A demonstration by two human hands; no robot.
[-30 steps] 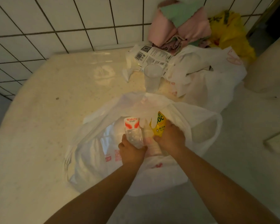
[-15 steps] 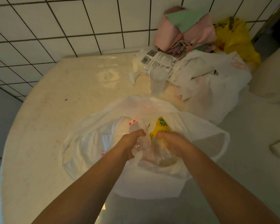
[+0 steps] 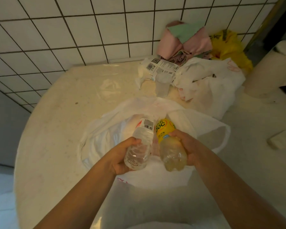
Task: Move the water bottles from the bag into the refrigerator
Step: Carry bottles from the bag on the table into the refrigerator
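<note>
My left hand [image 3: 120,161] grips the clear bottle [image 3: 139,147], my right hand [image 3: 191,149] the yellow-labelled bottle [image 3: 169,146]. Both hang just above the bag [image 3: 205,129], bases toward me, caps toward twelve o'clock. No refrigerator is in view.

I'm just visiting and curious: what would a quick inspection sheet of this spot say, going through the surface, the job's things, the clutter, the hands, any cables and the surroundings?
Surface: pale round table, glossy, with a few dark specks.
Job's things: clear bottle and yellow-label bottle, both held above the open white bag.
Clutter: plastic cup, printed packet, second white bag, pink and green cloths, yellow bag.
Hands: left hand grips the clear bottle; right hand grips the yellow-label bottle.
Cables: nothing seen.
Surroundings: white tiled wall behind the table; no refrigerator in view.
</note>
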